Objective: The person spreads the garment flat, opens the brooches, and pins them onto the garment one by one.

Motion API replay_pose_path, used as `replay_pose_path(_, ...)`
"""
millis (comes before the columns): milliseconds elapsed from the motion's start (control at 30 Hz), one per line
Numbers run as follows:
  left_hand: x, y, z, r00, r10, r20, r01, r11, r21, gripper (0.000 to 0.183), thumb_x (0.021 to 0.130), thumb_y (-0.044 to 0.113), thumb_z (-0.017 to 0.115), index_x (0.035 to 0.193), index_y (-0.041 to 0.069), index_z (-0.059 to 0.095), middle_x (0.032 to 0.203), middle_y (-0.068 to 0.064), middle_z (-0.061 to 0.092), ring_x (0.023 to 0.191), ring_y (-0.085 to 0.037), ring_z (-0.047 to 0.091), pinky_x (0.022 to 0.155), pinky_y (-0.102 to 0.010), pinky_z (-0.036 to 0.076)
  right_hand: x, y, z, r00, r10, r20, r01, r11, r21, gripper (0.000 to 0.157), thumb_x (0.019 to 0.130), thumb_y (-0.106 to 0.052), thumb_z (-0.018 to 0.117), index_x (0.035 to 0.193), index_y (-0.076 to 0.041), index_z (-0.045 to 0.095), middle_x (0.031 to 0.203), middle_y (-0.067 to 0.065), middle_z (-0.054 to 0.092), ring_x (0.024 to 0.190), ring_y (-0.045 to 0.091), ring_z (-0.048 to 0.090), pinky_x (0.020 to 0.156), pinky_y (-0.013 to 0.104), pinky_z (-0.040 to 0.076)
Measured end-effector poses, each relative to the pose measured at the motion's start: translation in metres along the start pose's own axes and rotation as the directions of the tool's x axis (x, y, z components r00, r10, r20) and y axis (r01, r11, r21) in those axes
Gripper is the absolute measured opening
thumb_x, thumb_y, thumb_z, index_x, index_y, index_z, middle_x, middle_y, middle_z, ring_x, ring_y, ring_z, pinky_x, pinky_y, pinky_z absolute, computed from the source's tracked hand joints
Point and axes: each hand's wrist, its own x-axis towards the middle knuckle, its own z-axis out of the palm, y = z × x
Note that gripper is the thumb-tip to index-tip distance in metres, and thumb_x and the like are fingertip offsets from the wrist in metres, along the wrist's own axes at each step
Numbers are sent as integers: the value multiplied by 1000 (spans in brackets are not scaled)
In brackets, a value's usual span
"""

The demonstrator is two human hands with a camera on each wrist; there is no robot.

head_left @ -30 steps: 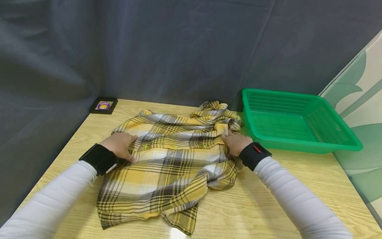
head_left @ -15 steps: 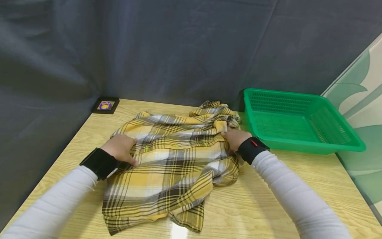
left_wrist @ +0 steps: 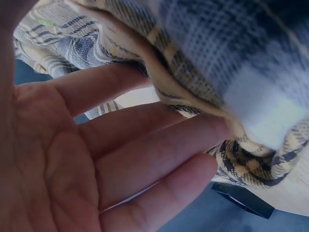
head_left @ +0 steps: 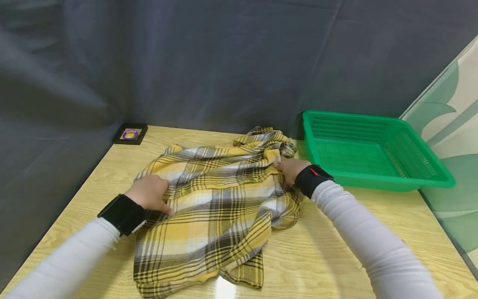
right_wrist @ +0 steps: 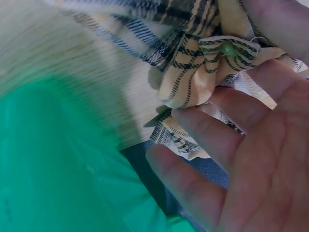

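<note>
A yellow, white, grey and black plaid shirt (head_left: 194, 232) with green buttons lies spread and wrinkled on the table. My left hand (head_left: 151, 193) grips its left side. The left wrist view shows the fingers (left_wrist: 164, 140) reaching under the folded cloth edge. At the opposite side, my right hand (head_left: 291, 170) pinches the fabric near a yellow patch of cloth. In the right wrist view a green button (right_wrist: 229, 50) sits in the bunched cloth between thumb and fingers. Part of the shirt is bunched up beyond the right hand.
A green plastic basket (head_left: 373, 181) stands at the back right, close beside my right hand. At the table's back left corner lies a small black square frame (head_left: 129, 134) with a purple sticker. A dark curtain (head_left: 224, 62) hangs behind the wooden table (head_left: 321, 265).
My left hand has moved slightly toward me with the cloth. The right hand has shifted a little left and away. The shirt's near end has swung to the right.
</note>
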Motion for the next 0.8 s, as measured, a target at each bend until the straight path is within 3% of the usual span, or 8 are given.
replay_pose_path(133, 0, 0, -2, 1000, 28, -12, -27, 999, 26, 56, 64, 55, 88, 76, 9, 56, 70, -2, 55, 67, -19, 55, 64, -40, 50, 2, -3, -1, 1000, 2, -6, -2, 1000, 3, 83, 85, -14, 78, 155, -13, 33, 161, 27, 20, 131, 47, 48, 82, 41, 51)
replay_pose_path(300, 1, 0, -1, 998, 56, 2, -56, 996, 62, 58, 64, 58, 87, 72, 11, 54, 67, -1, 51, 63, -17, 49, 60, -36, 45, 4, -6, -3, 1000, 6, -18, -6, 1000, 25, 89, 82, -20, 82, 155, -8, 33, 159, 29, 23, 136, 47, 44, 100, 49, 49)
replay_pose_path(600, 1, 5, -7, 998, 56, -8, -55, 995, 86, 59, 63, 62, 85, 70, 12, 53, 65, 0, 49, 61, -16, 48, 56, -34, 44, 8, 8, -10, 999, -39, 15, 38, 997, 61, 89, 85, -22, 80, 156, -9, 29, 160, 31, 17, 141, 48, 36, 108, 52, 43)
replay_pose_path(700, 1, 3, -14, 999, 45, 27, -46, 997, 59, 57, 66, 62, 83, 70, 13, 54, 66, 0, 51, 62, -17, 50, 55, -36, 45, 4, 7, -11, 997, -61, 38, 58, 996, 74, 83, 89, -22, 75, 156, -7, 29, 159, 31, 21, 141, 47, 36, 108, 51, 43)
replay_pose_path(800, 0, -3, -28, 996, 31, 84, -30, 999, -11, 50, 75, 60, 78, 81, 12, 65, 75, -1, 61, 69, -18, 59, 58, -39, 49, -6, 1, -16, 994, -108, 30, 104, 990, 98, 73, 94, -26, 69, 154, -3, 34, 155, 29, 34, 138, 45, 42, 108, 52, 42)
